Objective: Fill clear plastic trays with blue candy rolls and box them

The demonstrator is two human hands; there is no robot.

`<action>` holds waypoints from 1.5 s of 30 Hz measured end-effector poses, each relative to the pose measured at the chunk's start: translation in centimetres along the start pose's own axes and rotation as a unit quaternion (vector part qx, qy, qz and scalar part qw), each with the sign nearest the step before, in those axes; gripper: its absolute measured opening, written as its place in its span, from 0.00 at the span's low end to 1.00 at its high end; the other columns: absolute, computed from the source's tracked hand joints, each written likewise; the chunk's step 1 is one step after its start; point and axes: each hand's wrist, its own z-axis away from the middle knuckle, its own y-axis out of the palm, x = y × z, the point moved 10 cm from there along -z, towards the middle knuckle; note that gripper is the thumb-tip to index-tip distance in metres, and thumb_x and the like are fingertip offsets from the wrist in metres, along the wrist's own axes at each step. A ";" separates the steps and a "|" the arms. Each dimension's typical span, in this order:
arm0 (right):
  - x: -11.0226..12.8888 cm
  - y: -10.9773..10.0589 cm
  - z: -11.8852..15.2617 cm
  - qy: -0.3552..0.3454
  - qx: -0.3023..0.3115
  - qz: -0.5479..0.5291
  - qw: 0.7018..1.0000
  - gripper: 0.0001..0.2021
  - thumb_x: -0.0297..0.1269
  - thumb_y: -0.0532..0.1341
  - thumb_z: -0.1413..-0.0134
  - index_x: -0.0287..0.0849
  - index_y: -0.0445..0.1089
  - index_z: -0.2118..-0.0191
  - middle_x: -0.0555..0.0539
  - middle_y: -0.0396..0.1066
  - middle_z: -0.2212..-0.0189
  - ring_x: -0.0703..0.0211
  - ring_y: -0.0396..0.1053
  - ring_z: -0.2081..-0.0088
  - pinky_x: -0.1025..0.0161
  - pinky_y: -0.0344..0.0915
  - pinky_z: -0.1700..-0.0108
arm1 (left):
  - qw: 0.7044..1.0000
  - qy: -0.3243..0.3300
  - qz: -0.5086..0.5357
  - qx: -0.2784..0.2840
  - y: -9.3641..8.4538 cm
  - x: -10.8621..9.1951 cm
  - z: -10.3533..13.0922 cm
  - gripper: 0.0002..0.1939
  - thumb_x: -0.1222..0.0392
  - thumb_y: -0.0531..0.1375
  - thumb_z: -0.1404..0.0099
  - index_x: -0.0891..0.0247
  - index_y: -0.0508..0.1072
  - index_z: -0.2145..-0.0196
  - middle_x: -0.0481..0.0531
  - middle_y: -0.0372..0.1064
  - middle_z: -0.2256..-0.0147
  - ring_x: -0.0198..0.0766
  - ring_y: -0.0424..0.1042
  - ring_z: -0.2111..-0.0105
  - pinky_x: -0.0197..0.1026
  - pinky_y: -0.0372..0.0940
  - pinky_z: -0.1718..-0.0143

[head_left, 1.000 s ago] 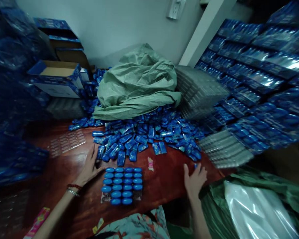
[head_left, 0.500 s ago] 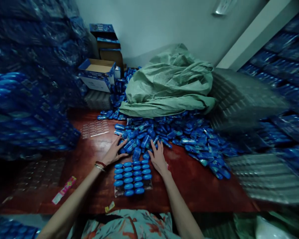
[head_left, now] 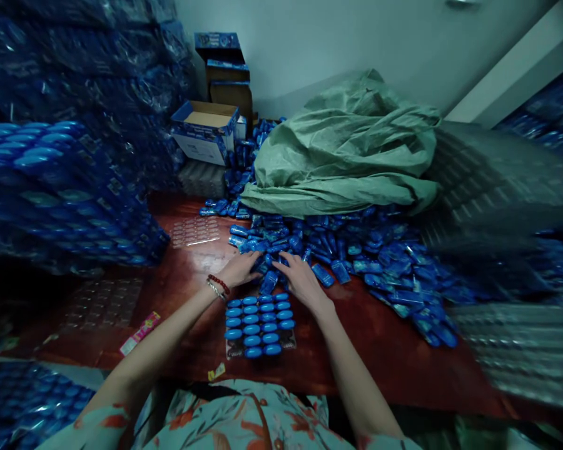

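A clear tray (head_left: pixel 288 340) on the red table holds rows of shiny blue oval pieces (head_left: pixel 252 329), with some cells at its near corners bare. Just beyond it lies a heap of blue wrapped packets (head_left: pixel 375 250). My left hand (head_left: pixel 241 270), with a red bead bracelet, touches the packets at the heap's near edge, its fingers bent over them. Facing it, my right hand (head_left: pixel 300 278) reaches into the same packets from the right, thumb and fingers apart. Whether either hand grips a packet is hard to tell.
Green cloth (head_left: pixel 342 150) covers the heap's back. An open box (head_left: pixel 206 128) stands back left. Stacked blue packs (head_left: pixel 70 194) rise at left. Bare clear trays (head_left: pixel 196 232) lie on the table (head_left: pixel 370 350); more trays (head_left: pixel 520 350) are stacked right.
Both hands have moved closer together over the packets, and some packets have shifted near my right hand. The whole view has swung left, so things appear farther right.
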 end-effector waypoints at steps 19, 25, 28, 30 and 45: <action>-2.5 0.3 1.2 0.014 -0.124 -0.233 0.964 0.13 0.28 0.50 0.43 0.43 0.64 0.54 0.45 0.68 0.57 0.55 0.63 0.54 0.57 0.61 0.51 | 0.989 0.021 -0.134 0.053 -0.2 1.2 0.6 0.20 0.61 0.55 0.38 0.60 0.64 0.47 0.57 0.69 0.60 0.46 0.64 0.57 0.46 0.58 0.57; 0.9 2.0 -2.0 -0.028 0.004 -0.076 0.997 0.24 0.32 0.57 0.46 0.41 0.57 0.42 0.40 0.66 0.57 0.50 0.64 0.55 0.53 0.63 0.56 | 0.991 0.003 -0.115 0.069 0.8 0.5 -0.9 0.24 0.66 0.52 0.38 0.63 0.58 0.43 0.59 0.70 0.62 0.44 0.69 0.62 0.41 0.63 0.65; 0.0 1.4 -2.2 -0.029 -0.011 -0.143 0.989 0.22 0.29 0.53 0.44 0.42 0.56 0.43 0.41 0.66 0.55 0.52 0.64 0.54 0.55 0.64 0.54 | 0.999 -0.015 -0.044 -0.002 -1.3 1.2 0.5 0.22 0.66 0.51 0.37 0.63 0.60 0.44 0.60 0.69 0.56 0.45 0.69 0.58 0.43 0.64 0.60; -2.2 0.0 -0.5 0.011 -0.075 -0.236 0.969 0.21 0.31 0.52 0.43 0.44 0.57 0.43 0.43 0.66 0.53 0.53 0.65 0.53 0.55 0.64 0.52 | 0.993 -0.035 0.056 -0.097 -4.1 2.0 3.2 0.20 0.63 0.52 0.37 0.64 0.62 0.47 0.59 0.68 0.54 0.44 0.69 0.56 0.45 0.64 0.56; 1.2 2.2 16.0 0.106 -0.186 -0.412 0.886 0.08 0.33 0.56 0.43 0.47 0.68 0.58 0.45 0.70 0.62 0.56 0.70 0.59 0.55 0.68 0.55 | 0.854 -0.254 0.274 -0.362 1.4 -2.1 24.9 0.09 0.56 0.58 0.39 0.60 0.66 0.61 0.51 0.69 0.65 0.37 0.71 0.64 0.43 0.70 0.61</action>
